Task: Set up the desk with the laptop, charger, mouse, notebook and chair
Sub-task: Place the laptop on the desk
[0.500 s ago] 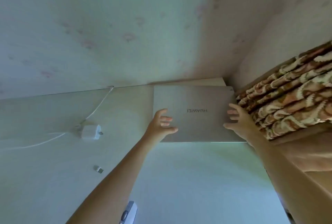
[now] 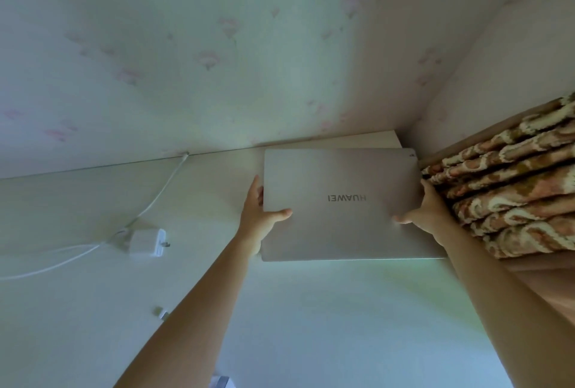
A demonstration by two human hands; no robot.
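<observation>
A closed silver laptop (image 2: pixel 339 176) with its logo upside down to me lies at the far right of the white desk (image 2: pixel 311 310). My left hand (image 2: pixel 259 218) grips its left edge, thumb on the lid. My right hand (image 2: pixel 424 212) grips its right edge, thumb on top. A white charger brick (image 2: pixel 147 243) with its prongs out lies at the left, its white cable (image 2: pixel 161 194) running to the wall and off to the left. The cable's small plug end (image 2: pixel 161 313) rests nearer to me. Mouse, notebook and chair are out of sight.
A floral papered wall (image 2: pixel 217 61) stands behind the desk. Patterned brown and cream curtains (image 2: pixel 513 188) hang close against the laptop's right side. A small pale object (image 2: pixel 222 383) peeks in at the bottom edge.
Both hands have gone from open fingers resting on the lid to gripping the laptop's side edges. The laptop's near edge sits a little closer to me.
</observation>
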